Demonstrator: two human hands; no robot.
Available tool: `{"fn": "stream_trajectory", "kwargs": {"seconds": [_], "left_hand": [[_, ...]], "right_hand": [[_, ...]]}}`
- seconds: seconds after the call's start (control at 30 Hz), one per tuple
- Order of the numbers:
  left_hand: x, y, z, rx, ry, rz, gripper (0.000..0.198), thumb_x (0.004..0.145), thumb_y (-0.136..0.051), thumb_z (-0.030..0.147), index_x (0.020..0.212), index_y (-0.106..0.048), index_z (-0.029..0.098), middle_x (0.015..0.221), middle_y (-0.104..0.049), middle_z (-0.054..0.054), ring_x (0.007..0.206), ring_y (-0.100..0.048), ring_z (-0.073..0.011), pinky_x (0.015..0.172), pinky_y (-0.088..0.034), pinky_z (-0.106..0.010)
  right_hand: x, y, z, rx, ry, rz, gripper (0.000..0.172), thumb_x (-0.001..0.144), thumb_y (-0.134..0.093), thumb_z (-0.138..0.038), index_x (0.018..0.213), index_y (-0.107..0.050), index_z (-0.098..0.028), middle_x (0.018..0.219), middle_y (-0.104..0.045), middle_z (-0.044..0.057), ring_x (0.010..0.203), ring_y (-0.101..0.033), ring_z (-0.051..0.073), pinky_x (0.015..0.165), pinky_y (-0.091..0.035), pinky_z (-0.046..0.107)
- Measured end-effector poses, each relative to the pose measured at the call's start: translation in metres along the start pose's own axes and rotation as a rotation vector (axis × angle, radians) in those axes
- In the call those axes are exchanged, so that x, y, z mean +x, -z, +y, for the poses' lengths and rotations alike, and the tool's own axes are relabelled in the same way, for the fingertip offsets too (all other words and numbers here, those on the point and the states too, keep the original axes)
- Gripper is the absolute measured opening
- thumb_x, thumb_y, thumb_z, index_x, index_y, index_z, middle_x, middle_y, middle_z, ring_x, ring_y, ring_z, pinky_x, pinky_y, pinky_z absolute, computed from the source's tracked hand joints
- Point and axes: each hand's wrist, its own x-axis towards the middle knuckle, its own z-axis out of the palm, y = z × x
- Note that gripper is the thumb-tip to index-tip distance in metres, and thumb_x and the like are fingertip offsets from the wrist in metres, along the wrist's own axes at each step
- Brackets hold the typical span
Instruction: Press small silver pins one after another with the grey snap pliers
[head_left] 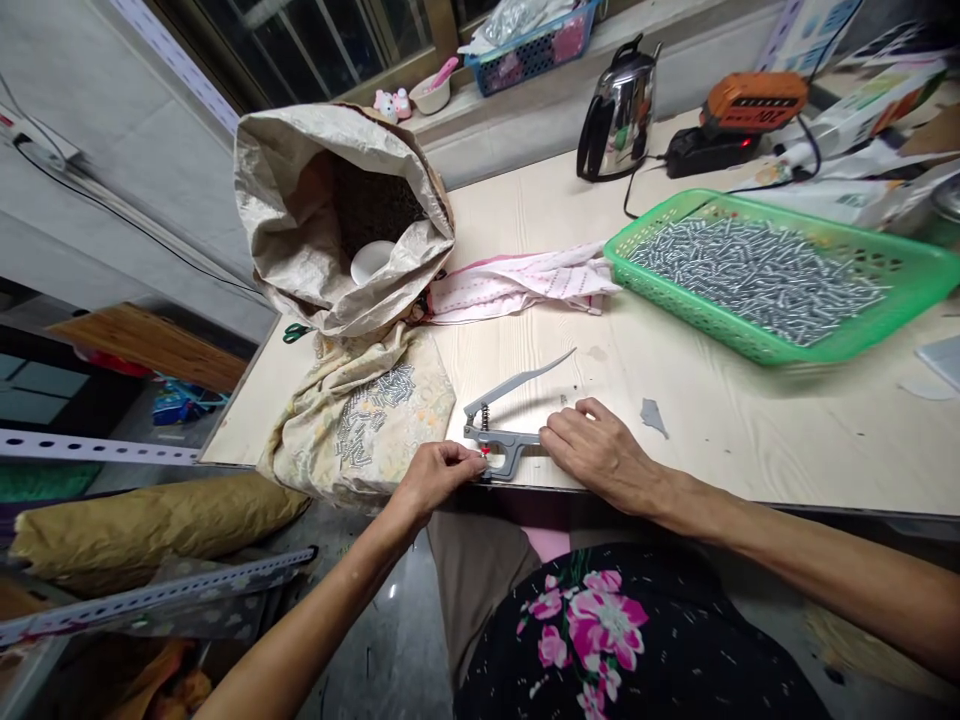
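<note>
A grey hand press plier (514, 440) with a spring and a red part at its jaw lies at the table's front edge. Its upper lever is raised, slanting up to the right. My right hand (592, 440) is closed around the lower handle. At the jaw, my left hand (442, 475) pinches with thumb and finger; whatever is between them is too small to make out. Left of the plier, small metal pins (364, 425) lie on a patterned cloth (431, 375).
An open sack (277, 190) with a white bowl (371, 262) inside stands behind the cloth. A green basket (697, 315) of metal pins sits at right. Behind are a kettle (626, 110), an orange battery (754, 100) on a charger, a pink-white cloth (517, 285) and scissors (295, 332).
</note>
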Motion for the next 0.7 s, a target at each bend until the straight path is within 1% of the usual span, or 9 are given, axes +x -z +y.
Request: {"fn": "stream_trajectory", "kwargs": {"seconds": [0.07, 0.13, 0.23, 0.3, 0.43, 0.5, 0.57, 0.63, 0.7], "left_hand": [[0.002, 0.002, 0.004, 0.011, 0.045, -0.040, 0.038, 0.055, -0.077, 0.048, 0.067, -0.067, 0.013, 0.060, -0.062, -0.001, 0.056, -0.049, -0.0097, 0.056, -0.035, -0.022], [0.005, 0.003, 0.009, 0.046, 0.089, -0.078, 0.039, 0.055, -0.077, 0.049, 0.063, -0.065, 0.013, 0.054, -0.056, 0.002, 0.050, -0.042, -0.0075, 0.049, -0.029, -0.021], [0.007, 0.005, 0.013, 0.107, 0.114, -0.111, 0.039, 0.057, -0.075, 0.050, 0.060, -0.062, 0.014, 0.050, -0.051, 0.004, 0.046, -0.035, -0.0065, 0.046, -0.024, -0.021], [0.008, 0.005, 0.015, 0.168, 0.090, -0.103, 0.037, 0.059, -0.072, 0.050, 0.062, -0.063, 0.014, 0.052, -0.053, 0.003, 0.047, -0.038, -0.0075, 0.046, -0.026, -0.021], [0.006, 0.002, 0.016, 0.429, -0.071, -0.003, 0.028, 0.067, -0.066, 0.041, 0.066, -0.069, 0.013, 0.059, -0.062, -0.001, 0.058, -0.051, -0.0120, 0.055, -0.033, -0.022], [0.004, 0.002, 0.015, 0.518, -0.129, 0.021, 0.025, 0.069, -0.065, 0.038, 0.067, -0.070, 0.014, 0.063, -0.065, -0.001, 0.063, -0.055, -0.0139, 0.058, -0.035, -0.023], [0.004, 0.002, 0.014, 0.514, -0.117, 0.008, 0.025, 0.069, -0.065, 0.039, 0.068, -0.070, 0.014, 0.062, -0.064, -0.001, 0.062, -0.055, -0.0135, 0.057, -0.035, -0.022], [0.006, 0.003, 0.012, 0.423, -0.035, -0.048, 0.028, 0.068, -0.067, 0.042, 0.068, -0.067, 0.014, 0.056, -0.058, 0.001, 0.054, -0.051, -0.0113, 0.052, -0.034, -0.022], [0.009, 0.005, 0.012, 0.298, 0.063, -0.131, 0.032, 0.065, -0.070, 0.045, 0.066, -0.062, 0.014, 0.051, -0.053, 0.003, 0.048, -0.046, -0.0093, 0.047, -0.034, -0.021]], "right_hand": [[-0.001, 0.000, 0.000, 0.009, -0.007, -0.015, 0.032, 0.095, -0.038, -0.004, 0.071, -0.053, -0.018, 0.066, -0.049, 0.001, 0.064, -0.036, 0.016, 0.068, -0.028, 0.032], [-0.002, -0.001, 0.000, 0.023, -0.019, -0.043, 0.033, 0.095, -0.037, -0.003, 0.071, -0.053, -0.019, 0.066, -0.049, 0.001, 0.064, -0.035, 0.016, 0.068, -0.027, 0.032], [-0.004, -0.002, 0.000, 0.064, -0.037, -0.066, 0.033, 0.094, -0.036, -0.002, 0.071, -0.052, -0.019, 0.067, -0.050, 0.001, 0.064, -0.035, 0.016, 0.067, -0.027, 0.033], [-0.005, -0.004, 0.001, 0.082, -0.040, -0.062, 0.032, 0.094, -0.037, -0.002, 0.071, -0.052, -0.018, 0.068, -0.049, 0.002, 0.064, -0.035, 0.016, 0.067, -0.026, 0.033], [-0.005, -0.004, 0.001, 0.046, -0.025, -0.073, 0.031, 0.093, -0.037, -0.002, 0.071, -0.052, -0.019, 0.068, -0.049, 0.001, 0.063, -0.034, 0.016, 0.067, -0.026, 0.033], [-0.005, -0.003, 0.000, 0.027, -0.020, -0.084, 0.031, 0.093, -0.037, -0.002, 0.072, -0.052, -0.019, 0.068, -0.049, 0.001, 0.064, -0.035, 0.017, 0.068, -0.027, 0.032], [-0.005, -0.004, 0.000, 0.017, -0.014, -0.079, 0.030, 0.093, -0.038, -0.002, 0.073, -0.053, -0.018, 0.068, -0.049, 0.001, 0.065, -0.035, 0.017, 0.069, -0.027, 0.032], [-0.006, -0.006, 0.000, 0.017, -0.013, -0.069, 0.029, 0.092, -0.038, -0.001, 0.073, -0.054, -0.018, 0.068, -0.049, 0.001, 0.065, -0.035, 0.017, 0.069, -0.027, 0.033], [-0.006, -0.009, 0.000, 0.028, -0.023, -0.074, 0.029, 0.091, -0.038, -0.001, 0.074, -0.054, -0.018, 0.068, -0.049, 0.002, 0.064, -0.035, 0.017, 0.069, -0.027, 0.033]]}}
